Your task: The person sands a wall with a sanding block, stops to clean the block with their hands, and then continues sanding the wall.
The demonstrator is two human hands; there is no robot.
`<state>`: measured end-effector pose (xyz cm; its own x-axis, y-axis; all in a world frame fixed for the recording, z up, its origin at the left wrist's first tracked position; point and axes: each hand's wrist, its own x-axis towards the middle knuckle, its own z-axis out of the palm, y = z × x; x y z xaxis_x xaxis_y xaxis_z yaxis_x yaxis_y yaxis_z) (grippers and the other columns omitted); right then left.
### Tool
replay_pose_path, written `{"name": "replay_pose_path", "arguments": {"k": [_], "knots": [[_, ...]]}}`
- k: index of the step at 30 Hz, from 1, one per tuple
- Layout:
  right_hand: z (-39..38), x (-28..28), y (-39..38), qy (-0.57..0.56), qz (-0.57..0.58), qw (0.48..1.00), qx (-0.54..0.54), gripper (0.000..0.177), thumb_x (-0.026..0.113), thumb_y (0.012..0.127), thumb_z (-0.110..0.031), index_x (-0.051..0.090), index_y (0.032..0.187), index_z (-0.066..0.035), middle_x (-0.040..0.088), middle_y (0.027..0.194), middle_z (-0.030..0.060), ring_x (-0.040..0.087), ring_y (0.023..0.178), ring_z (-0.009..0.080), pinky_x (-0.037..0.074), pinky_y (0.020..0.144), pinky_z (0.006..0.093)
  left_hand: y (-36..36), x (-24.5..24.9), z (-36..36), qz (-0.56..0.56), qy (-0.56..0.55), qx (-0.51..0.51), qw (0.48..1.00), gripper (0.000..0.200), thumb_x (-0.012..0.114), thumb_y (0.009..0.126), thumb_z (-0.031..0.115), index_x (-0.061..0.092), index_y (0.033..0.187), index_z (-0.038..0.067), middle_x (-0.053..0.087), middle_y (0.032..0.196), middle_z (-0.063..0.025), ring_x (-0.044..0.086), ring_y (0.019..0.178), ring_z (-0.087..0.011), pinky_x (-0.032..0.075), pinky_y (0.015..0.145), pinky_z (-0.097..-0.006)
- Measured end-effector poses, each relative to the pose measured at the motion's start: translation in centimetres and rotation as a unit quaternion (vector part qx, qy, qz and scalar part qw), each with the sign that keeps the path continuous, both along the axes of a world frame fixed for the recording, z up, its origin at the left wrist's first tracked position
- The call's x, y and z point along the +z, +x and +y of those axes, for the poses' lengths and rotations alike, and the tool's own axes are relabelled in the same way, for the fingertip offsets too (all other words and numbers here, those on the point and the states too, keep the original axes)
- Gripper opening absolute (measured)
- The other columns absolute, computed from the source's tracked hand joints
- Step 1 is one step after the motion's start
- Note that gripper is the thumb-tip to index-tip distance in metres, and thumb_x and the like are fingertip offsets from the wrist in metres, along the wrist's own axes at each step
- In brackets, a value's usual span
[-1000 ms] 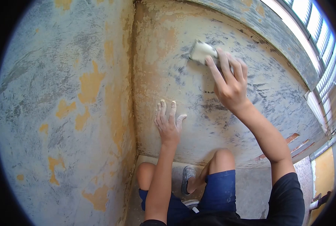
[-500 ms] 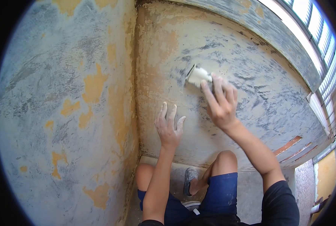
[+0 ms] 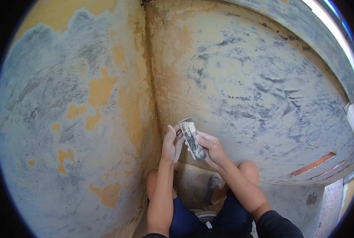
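Note:
A sanding block (image 3: 192,138) is tilted up in front of me, its dark face streaked with pale dust. My right hand (image 3: 212,147) grips it along its right side, the thumb on the near edge and the other fingers mostly hidden behind it. Just left of the block is my left hand (image 3: 171,146), its dusty fingers stretched out and the thumb pointing up. The left fingertips come close to the block's edge. Behind both hands stands the patchy wall (image 3: 260,91), pale with dark grey scuffs.
A side wall (image 3: 57,119) with yellow paint patches meets the scuffed wall at a corner on my left. Reddish slots (image 3: 314,164) are cut low in the wall at right. My knees and a shoe (image 3: 215,188) are below, above the concrete floor (image 3: 280,202).
The sanding block has come off the wall, down and left toward me, and its face is turned to view. My left hand has left the wall and moved beside it.

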<state>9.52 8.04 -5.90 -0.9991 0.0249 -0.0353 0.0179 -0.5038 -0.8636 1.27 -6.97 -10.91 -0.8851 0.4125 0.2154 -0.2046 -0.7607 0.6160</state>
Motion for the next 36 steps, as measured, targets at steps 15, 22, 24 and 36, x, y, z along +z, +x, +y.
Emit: {"name": "replay_pose_path", "arguments": {"k": [15, 22, 24, 36], "knots": [[0.4, -1.6, -1.4, -0.113, -0.085, 0.984, 0.106, 0.044, 0.061, 0.112, -0.018, 0.056, 0.146, 0.008, 0.075, 0.119, 0.0146, 0.075, 0.102, 0.0199, 0.061, 0.091, 0.0352, 0.7, 0.1, -2.2, 0.023, -0.237, 0.057, 0.97, 0.033, 0.075, 0.105, 0.017, 0.072, 0.131, -0.002, 0.077, 0.118, -0.0066, 0.069, 0.105, -0.0111, 0.055, 0.094, -0.0285], [0.4, -1.0, -1.6, 0.102, -0.071, 0.992, 0.01, 0.022, 0.071, 0.107, -0.014, 0.061, 0.122, -0.001, 0.076, 0.114, 0.014, 0.074, 0.1, 0.0162, 0.063, 0.087, 0.0338, 0.0, -1.2, -2.7, -0.036, -0.171, 0.144, 0.974, 0.033, 0.072, 0.107, 0.014, 0.069, 0.135, -0.001, 0.075, 0.126, -0.0071, 0.068, 0.111, -0.011, 0.054, 0.098, -0.0294], [0.2, -0.7, -1.6, 0.19, -0.058, 0.98, 0.024, 0.022, 0.071, 0.106, -0.012, 0.06, 0.121, -0.001, 0.076, 0.115, 0.0138, 0.074, 0.102, 0.0171, 0.066, 0.09, 0.0367, -0.4, -1.5, -3.1, -0.056, -0.134, 0.17, 0.975, 0.03, 0.07, 0.108, 0.016, 0.068, 0.134, 0.001, 0.074, 0.126, -0.0061, 0.069, 0.113, -0.0133, 0.055, 0.099, -0.0316], [-0.9, -3.1, -1.3, 0.167, 0.05, 0.979, -0.104, 0.037, 0.079, 0.098, -0.003, 0.058, 0.127, 0.004, 0.067, 0.141, 0.0245, 0.076, 0.106, 0.0208, 0.068, 0.082, 0.0355, 0.3, -2.4, -2.7, -0.126, -0.042, 0.107, 0.985, 0.03, 0.065, 0.111, 0.02, 0.063, 0.131, -0.002, 0.069, 0.13, -0.0108, 0.067, 0.122, -0.0213, 0.055, 0.11, -0.0403]]}}
